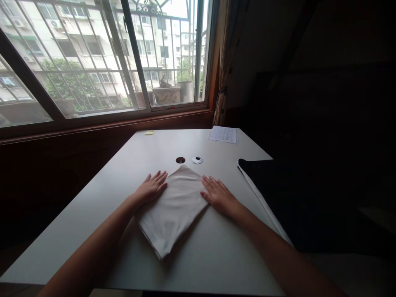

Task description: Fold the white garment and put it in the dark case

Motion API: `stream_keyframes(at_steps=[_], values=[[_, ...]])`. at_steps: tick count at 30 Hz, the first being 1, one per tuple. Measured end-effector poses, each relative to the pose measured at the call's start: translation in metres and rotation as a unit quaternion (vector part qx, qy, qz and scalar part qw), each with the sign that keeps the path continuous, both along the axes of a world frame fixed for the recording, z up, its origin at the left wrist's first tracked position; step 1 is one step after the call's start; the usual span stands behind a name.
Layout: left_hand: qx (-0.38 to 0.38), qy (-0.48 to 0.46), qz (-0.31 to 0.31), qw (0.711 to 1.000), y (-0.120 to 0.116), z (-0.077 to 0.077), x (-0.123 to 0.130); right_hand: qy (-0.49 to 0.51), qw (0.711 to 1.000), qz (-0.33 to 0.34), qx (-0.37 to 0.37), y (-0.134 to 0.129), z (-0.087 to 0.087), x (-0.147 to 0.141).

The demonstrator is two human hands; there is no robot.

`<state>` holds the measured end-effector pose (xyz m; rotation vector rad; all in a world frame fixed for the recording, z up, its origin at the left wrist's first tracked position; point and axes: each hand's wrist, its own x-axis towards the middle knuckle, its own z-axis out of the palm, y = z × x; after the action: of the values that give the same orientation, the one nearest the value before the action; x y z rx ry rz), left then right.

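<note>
- Between the two hands lies the pale folded cloth (177, 206), set as a diamond on the white table (102, 198), one corner pointing away past the fingertips and one toward the person, nearer than either hand.
- The left hand (153, 185) is laid flat, palm down, fingers extended and nothing gripped; its fingertips and thumb meet the cloth's far left edge.
- The right hand (218, 196) is just as flat and grips nothing, with its fingertips and thumb at the cloth's right side and its palm mostly beyond the edge.
- Step in hand, as I judge it: pressing and smoothing the layers, since both hands lie along the sides and slight creases run across the top.
- Next move, as a judgement: light, even pressure outward from the middle; any further fold would call for fingertips slipped under an edge to catch every layer, as the near corner's layers look slightly uneven.
- Ahead of the hands, just past the far corner, are a round hole (180, 160) and a white ring (197, 160); paper sheets (223, 135) lie farther off.
</note>
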<state>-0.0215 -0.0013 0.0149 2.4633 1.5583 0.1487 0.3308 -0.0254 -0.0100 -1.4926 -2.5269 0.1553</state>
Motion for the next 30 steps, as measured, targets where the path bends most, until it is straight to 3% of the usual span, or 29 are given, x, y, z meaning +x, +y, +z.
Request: stream_keyframes(at_steps=[6, 9, 11, 16, 20, 26, 30], values=[[-0.007, -0.006, 0.080, 0.997, -0.007, 0.002, -0.040, 0.025, 0.999, -0.032, 0.010, -0.003, 0.005, 0.002], [0.026, 0.006, 0.094, 0.995, -0.010, 0.008, -0.041, 0.045, 0.998, -0.010, 0.038, -0.007, 0.011, -0.006], [0.073, 0.023, 0.054, 0.996, -0.012, 0.013, -0.027, 0.064, 0.995, 0.037, 0.068, -0.009, 0.015, -0.012], [0.149, 0.057, -0.137, 0.978, -0.008, 0.015, 0.038, 0.129, 0.961, 0.225, 0.093, -0.017, 0.019, -0.022], [0.127, 0.065, -0.203, 0.969, 0.016, 0.009, 0.069, 0.154, 0.952, 0.258, 0.065, -0.021, 0.019, -0.022], [0.062, 0.066, -0.135, 0.987, 0.062, 0.003, 0.060, 0.161, 0.960, 0.228, 0.022, -0.023, 0.024, -0.021], [0.035, 0.072, -0.089, 0.993, 0.075, 0.005, 0.054, 0.157, 0.963, 0.218, 0.014, -0.021, 0.023, -0.021]])
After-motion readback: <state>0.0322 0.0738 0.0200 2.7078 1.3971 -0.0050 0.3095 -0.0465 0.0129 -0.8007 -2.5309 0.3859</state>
